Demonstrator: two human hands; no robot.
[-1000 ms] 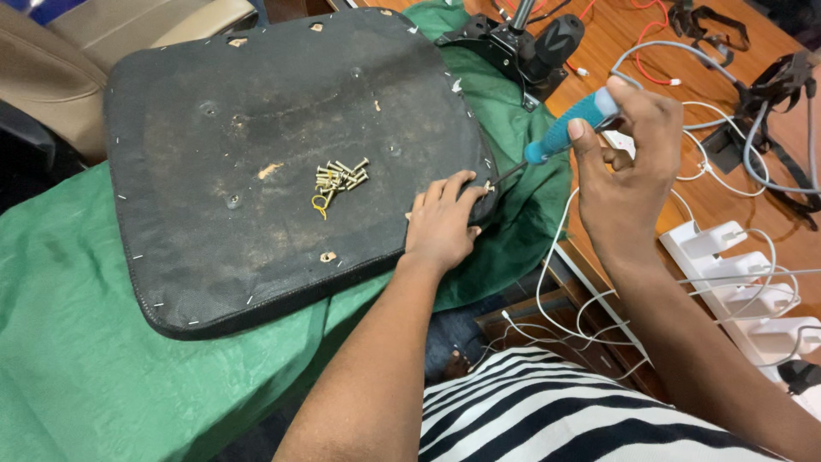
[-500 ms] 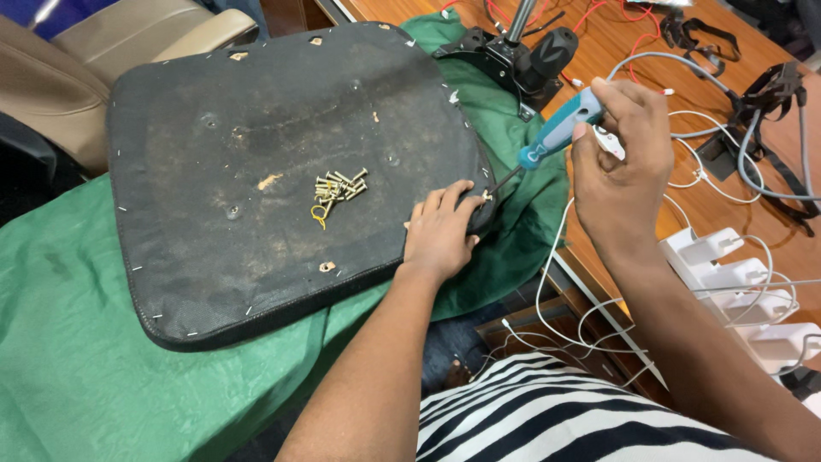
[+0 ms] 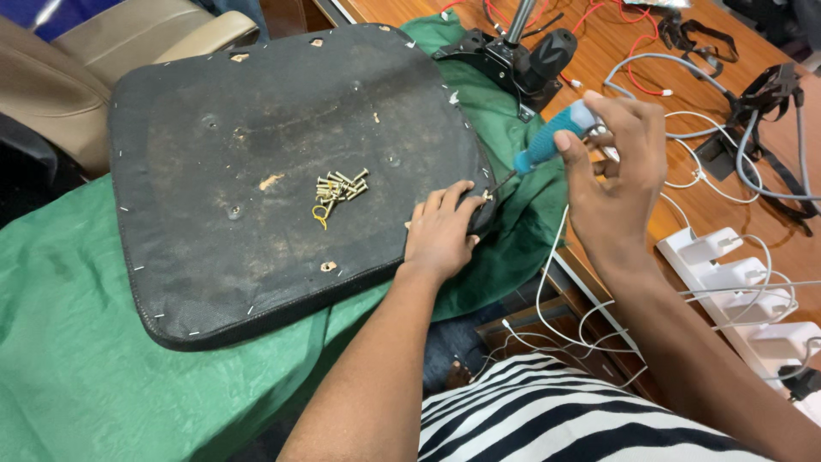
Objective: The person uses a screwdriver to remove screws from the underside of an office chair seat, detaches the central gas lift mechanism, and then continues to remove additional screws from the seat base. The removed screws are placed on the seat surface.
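The blue-handled screwdriver point(image 3: 547, 147) was gripped in the right hand point(image 3: 611, 167), fingers closed around its handle, its tip set at the right edge of the black chair seat base point(image 3: 256, 248). That edge was pressed down by the left hand point(image 3: 442, 231), fingers spread flat. A heap of brass screws point(image 3: 338, 188) lay mid-seat, on a green cloth point(image 3: 68, 359) over the table; white power strips point(image 3: 727, 265) sat to the right.

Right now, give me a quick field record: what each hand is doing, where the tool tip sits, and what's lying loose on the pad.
left hand: flat on right edge of black seat pad
right hand: grips blue-handled screwdriver
tool tip: at pad edge, beside left fingertips
loose items: heap of brass screws mid-pad
underlay: green cloth
nearby: white power strips, cables on wooden desk
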